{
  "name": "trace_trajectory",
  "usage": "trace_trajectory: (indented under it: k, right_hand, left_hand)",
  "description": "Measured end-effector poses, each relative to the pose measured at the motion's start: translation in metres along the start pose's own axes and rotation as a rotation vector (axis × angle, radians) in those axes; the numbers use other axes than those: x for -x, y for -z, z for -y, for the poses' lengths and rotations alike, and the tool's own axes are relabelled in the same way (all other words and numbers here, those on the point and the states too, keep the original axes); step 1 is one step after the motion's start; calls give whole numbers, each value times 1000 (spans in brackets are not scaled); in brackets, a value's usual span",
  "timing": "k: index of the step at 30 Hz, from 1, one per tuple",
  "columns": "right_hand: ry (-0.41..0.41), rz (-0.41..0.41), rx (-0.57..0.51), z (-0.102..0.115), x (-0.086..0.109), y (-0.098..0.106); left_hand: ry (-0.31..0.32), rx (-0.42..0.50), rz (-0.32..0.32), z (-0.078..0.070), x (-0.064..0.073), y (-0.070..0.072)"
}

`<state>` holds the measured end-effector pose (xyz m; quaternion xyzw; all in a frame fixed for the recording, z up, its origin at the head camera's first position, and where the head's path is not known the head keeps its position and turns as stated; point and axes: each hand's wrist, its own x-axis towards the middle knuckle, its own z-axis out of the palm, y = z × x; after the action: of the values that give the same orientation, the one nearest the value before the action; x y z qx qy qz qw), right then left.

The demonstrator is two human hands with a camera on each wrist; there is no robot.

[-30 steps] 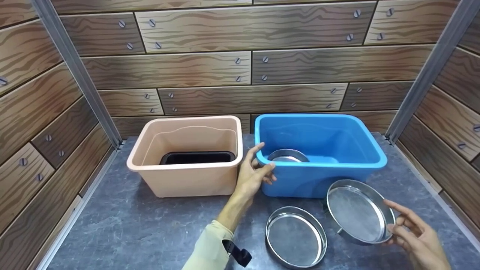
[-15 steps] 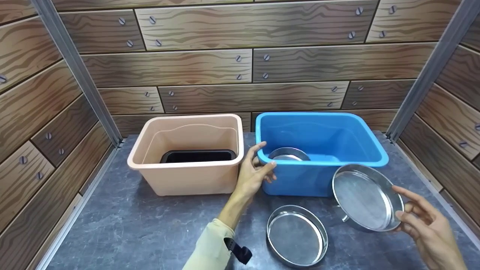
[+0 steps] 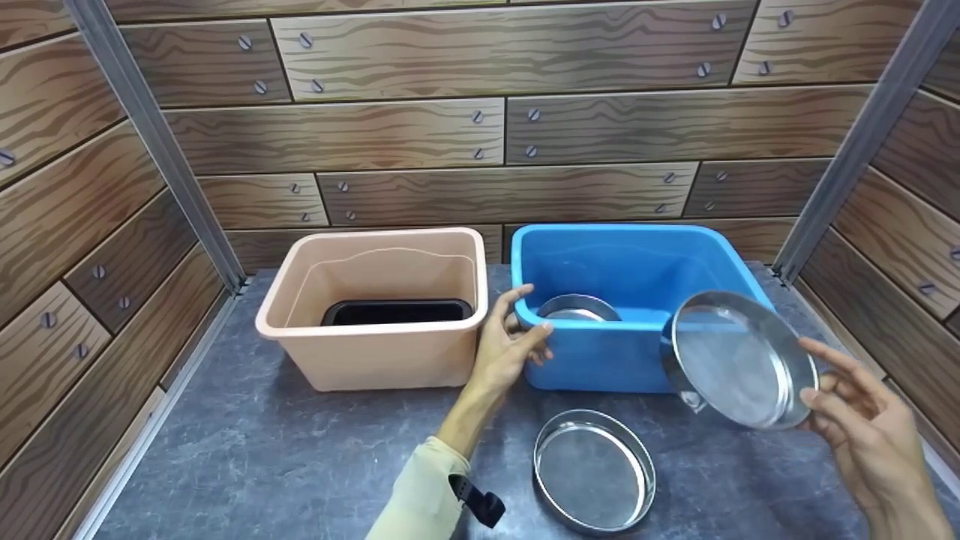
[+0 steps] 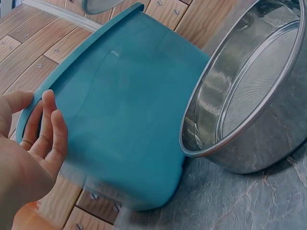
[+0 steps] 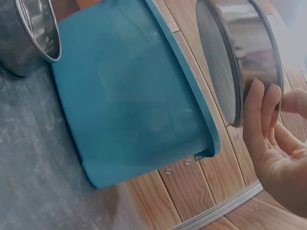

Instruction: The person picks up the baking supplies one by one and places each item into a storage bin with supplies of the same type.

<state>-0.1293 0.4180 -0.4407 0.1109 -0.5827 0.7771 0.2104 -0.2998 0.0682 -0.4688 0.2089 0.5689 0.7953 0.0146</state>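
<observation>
My right hand [image 3: 862, 412] pinches the rim of a round metal sieve [image 3: 739, 364], tilted and raised in front of the right part of the blue bin [image 3: 600, 356]. In the right wrist view, fingers [image 5: 256, 112] lie against the sieve's steel side wall [image 5: 254, 43]. My left hand [image 3: 506, 352] grips the blue bin's rim at its front left corner; the left wrist view shows the thumb and fingers on either side of that rim [image 4: 26, 112]. A second sieve [image 3: 595, 472] rests on the table before the bin. Another round metal sieve [image 3: 577, 307] sits inside the bin, partly hidden by its front wall.
A peach bin [image 3: 397, 364] stands left of the blue one, with a black tray-like object [image 3: 397, 312] inside. Both bins stand on a grey marbled table [image 3: 262, 465]. Wood-patterned walls [image 3: 405, 135] enclose the back and sides, with metal corner posts [image 3: 832, 165].
My right hand has lifted the sieve up from low by the table to the height of the blue bin's front rim, tilting it more. The left hand keeps its place on the rim.
</observation>
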Motion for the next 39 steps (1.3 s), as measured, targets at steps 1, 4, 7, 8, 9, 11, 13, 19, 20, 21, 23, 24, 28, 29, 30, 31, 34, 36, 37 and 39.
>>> trace_trajectory:
  k: [1,4,7,8,9,11,13,19,20,21,23,24,28,29,30,31,34,36,37,39]
  right_hand:
    - [3,-19,-3,1,-3,-2]
    - [-10,-84,-39,3,-13,-8]
    - [-17,-138,-90,4,-23,-12]
    - [-14,-151,-108,5,-26,-14]
    - [-12,-163,-125,5,-30,-15]
    - [-6,-179,-142,5,-36,-17]
    - [-7,-180,-166,5,-42,-19]
    - [-39,-186,-220,3,-57,-25]
    - [-42,-187,-230,2,-59,-25]
    - [-46,-193,-238,1,-62,-26]
    - [-54,-199,-251,-1,-66,-27]
    - [-60,-203,-260,-2,-68,-27]
    - [-86,-210,-280,-6,-76,-30]
    - [-91,-211,-279,-7,-78,-30]
    - [-95,-214,-275,-7,-80,-32]
    - [-99,-214,-268,-8,-81,-33]
    - [-105,-215,-239,-10,-86,-36]
    - [-103,-221,-216,-12,-89,-39]
    - [-102,-225,-205,-12,-90,-40]
    - [-98,-232,-173,-13,-92,-42]
  left_hand:
    - [1,0,-2,0,0,0]
    - [0,-3,-6,0,1,1]
    - [2,-5,-6,-1,2,2]
    - [2,-6,-6,-1,2,2]
    - [2,-7,-4,-1,2,2]
    - [2,-11,-1,-1,2,2]
    - [-4,-13,2,-1,2,2]
    - [-5,-22,10,-1,1,0]
    - [-3,-24,11,-2,0,0]
    - [1,-27,12,-2,0,-1]
    - [10,-32,9,-3,0,-1]
    - [13,-32,7,-4,0,-1]
    - [22,-32,-1,-4,1,0]
    - [24,-32,0,-4,1,0]
    - [24,-31,0,-4,1,0]
    - [24,-31,0,-4,1,0]
    - [28,-28,-1,-5,1,-1]
    - [31,-26,-2,-4,1,0]
    - [32,-26,-3,-4,1,0]
    - [35,-28,-6,-4,1,0]
